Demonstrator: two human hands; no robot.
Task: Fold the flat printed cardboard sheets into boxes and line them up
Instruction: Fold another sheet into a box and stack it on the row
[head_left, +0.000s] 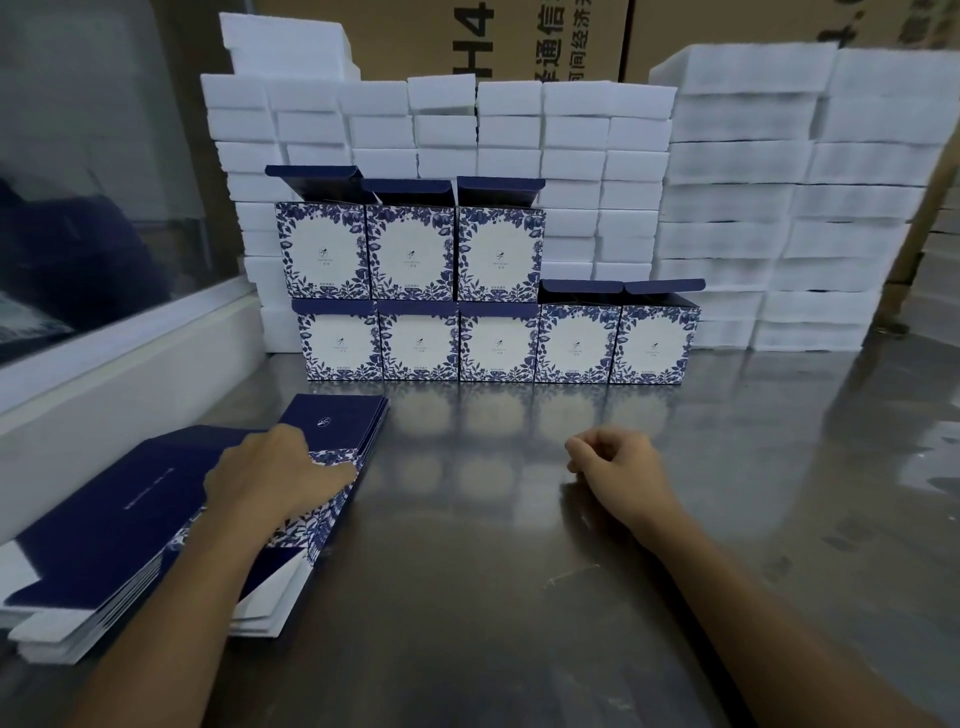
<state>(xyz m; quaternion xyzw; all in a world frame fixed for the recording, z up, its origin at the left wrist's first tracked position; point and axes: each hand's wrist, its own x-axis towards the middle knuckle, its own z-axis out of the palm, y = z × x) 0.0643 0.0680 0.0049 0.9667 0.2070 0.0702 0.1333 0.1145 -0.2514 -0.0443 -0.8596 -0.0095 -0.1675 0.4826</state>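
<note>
The left hand (270, 475) is laid on the stack of flat sheets (130, 525) at the table's (519, 571) left side, its fingers curled over the stack's right edge. The right hand (610, 462) is rested on the bare table, fingers loosely curled around nothing. Eight folded boxes (498, 340) are lined up in two rows against white foam blocks (737, 208).

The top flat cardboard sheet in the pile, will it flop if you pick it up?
Probably a little. The flat sheet looks thin with printed fold lines, so it may bend at the creases. It likely weighs little, and the left hand alone rests on the pile. Its glossy face might slide off the stack easily.
</note>
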